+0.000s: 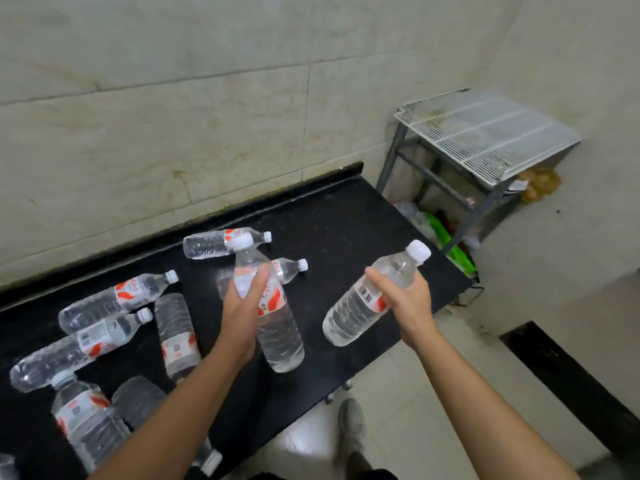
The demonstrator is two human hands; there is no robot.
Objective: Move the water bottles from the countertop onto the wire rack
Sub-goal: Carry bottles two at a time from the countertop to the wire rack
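Each hand holds one bottle up off the black desk (329, 216). The left grip (242, 299) is tight around a bottle (273, 327) mid-frame; the right grip (403, 299) is tight around another bottle (356, 306), ready for the empty wire rack (485, 140), upper right. More bottles (114, 299) lie lower left.

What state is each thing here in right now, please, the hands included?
Left hand: shut on a capped bottle, lifted.
Right hand: shut on a second capped bottle, tilted.
Other bottles: lying on the countertop, caps on.
Wire rack: top shelf holds no bottles.
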